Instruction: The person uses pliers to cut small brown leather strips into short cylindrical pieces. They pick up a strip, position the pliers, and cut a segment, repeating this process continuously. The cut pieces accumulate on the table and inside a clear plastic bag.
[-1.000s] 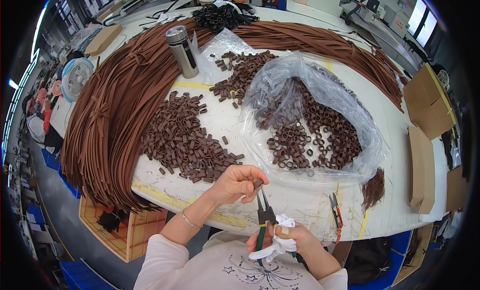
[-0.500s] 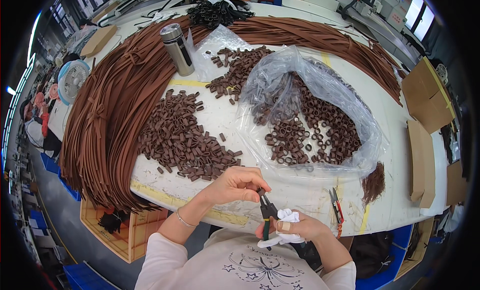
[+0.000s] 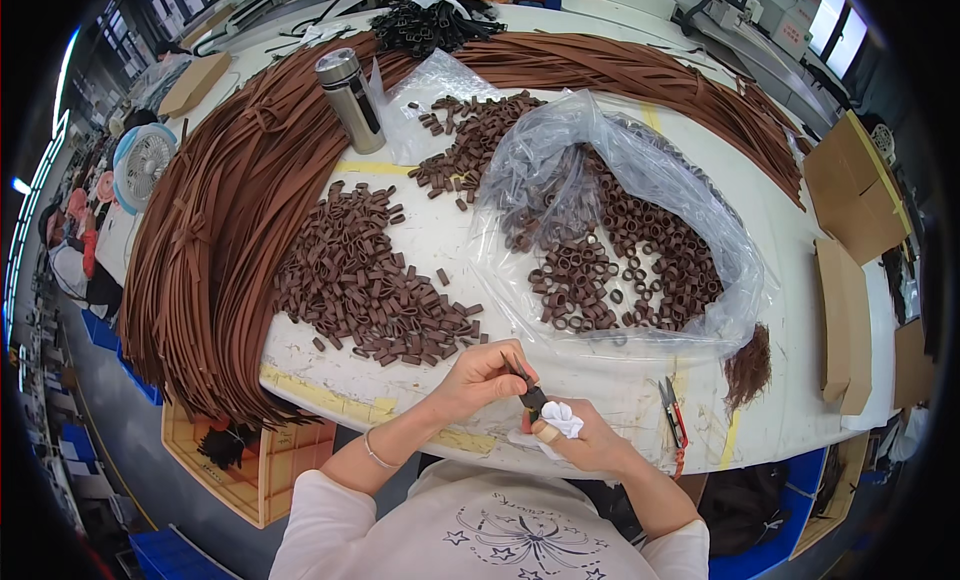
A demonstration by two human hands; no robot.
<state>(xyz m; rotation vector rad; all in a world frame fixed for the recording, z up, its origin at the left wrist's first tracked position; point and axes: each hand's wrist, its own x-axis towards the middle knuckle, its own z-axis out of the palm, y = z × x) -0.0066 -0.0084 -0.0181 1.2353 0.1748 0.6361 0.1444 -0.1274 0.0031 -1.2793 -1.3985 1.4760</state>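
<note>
My left hand is closed in a pinch at the jaws of a pair of pliers. Between its fingertips a small brown strap loop sits at the jaws, mostly hidden by the fingers. My right hand is wrapped round the pliers' handles, with a crumpled white cloth bunched against them. Tape is wound round the right thumb. Just beyond the left hand lies a heap of flattened brown loops. Farther right, a clear plastic bag lies open, full of rounder brown loops.
Long brown straps curve along the table's left and far sides. A steel flask stands beside a second loop pile. Red-handled snips and a tuft of brown fibres lie at right, near cardboard boxes.
Both hands have come closer together, the left shifting slightly right. The pliers have risen and tilted, so their jaws now reach past the left fingertips.
</note>
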